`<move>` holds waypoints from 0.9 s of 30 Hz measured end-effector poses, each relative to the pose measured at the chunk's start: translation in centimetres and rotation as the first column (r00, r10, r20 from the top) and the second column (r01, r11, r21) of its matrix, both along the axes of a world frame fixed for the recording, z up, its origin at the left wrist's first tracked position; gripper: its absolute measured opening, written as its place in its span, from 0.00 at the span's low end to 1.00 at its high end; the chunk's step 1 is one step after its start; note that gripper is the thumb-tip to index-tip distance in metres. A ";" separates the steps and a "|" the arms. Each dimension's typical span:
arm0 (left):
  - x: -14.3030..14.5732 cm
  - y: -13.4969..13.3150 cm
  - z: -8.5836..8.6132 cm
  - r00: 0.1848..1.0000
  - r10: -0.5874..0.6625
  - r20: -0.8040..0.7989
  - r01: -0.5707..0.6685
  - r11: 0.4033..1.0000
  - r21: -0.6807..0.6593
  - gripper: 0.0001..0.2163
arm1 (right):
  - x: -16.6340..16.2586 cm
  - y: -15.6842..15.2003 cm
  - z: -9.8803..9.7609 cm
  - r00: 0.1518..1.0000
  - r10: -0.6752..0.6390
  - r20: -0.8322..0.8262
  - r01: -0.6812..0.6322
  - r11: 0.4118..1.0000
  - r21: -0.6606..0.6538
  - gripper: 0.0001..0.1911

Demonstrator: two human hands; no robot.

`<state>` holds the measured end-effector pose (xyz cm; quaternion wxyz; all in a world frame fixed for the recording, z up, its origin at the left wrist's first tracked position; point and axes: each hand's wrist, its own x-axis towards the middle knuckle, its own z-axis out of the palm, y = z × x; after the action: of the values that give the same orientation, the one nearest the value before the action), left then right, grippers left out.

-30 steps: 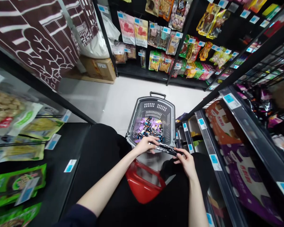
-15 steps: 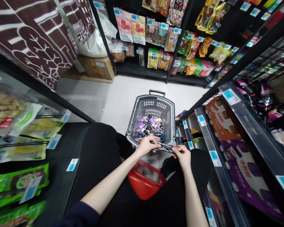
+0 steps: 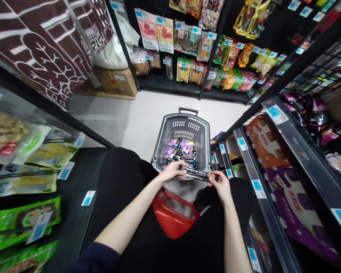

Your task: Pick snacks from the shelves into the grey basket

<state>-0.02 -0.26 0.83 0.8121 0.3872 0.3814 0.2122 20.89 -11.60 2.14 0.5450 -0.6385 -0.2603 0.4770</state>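
Note:
Between my hands, just above the near rim of the grey shopping basket (image 3: 158, 144), are slim black snack packets (image 3: 197, 174) with silvery printing and an orange patch near the right end. My left hand (image 3: 172, 171) pinches their left end between thumb and fingers. At the other end, my right hand (image 3: 220, 183) grips with thumb and fingertips. How many packets there are I cannot tell. Inside the basket lies a heap of small purple, black and blue snack packets (image 3: 181, 149). The red basket handle (image 3: 173, 223) comes up between my knees.
Racks of hanging snack bags (image 3: 183, 70) stand across the pale floor (image 3: 125, 121). On my right, a shelf (image 3: 255, 172) holds orange and purple boxes (image 3: 295, 208). Green snack bags (image 3: 22, 220) hang on my left. A cardboard box (image 3: 116, 81) sits at the back left.
My hands have moved slightly apart. The left has shifted a little left, and more of the black packets' length shows between them.

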 end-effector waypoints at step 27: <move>1.1 -2.0 0.1 0.805 -0.487 -0.339 0.591 0.709 0.384 0.13 | -1.4 -0.3 -0.7 0.964 0.227 -0.140 -0.222 0.974 0.054 0.15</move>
<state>1.12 -2.31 0.91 0.6728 0.6880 0.2718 0.0079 19.48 -11.94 1.45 0.5170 -0.5579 -0.2995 0.5760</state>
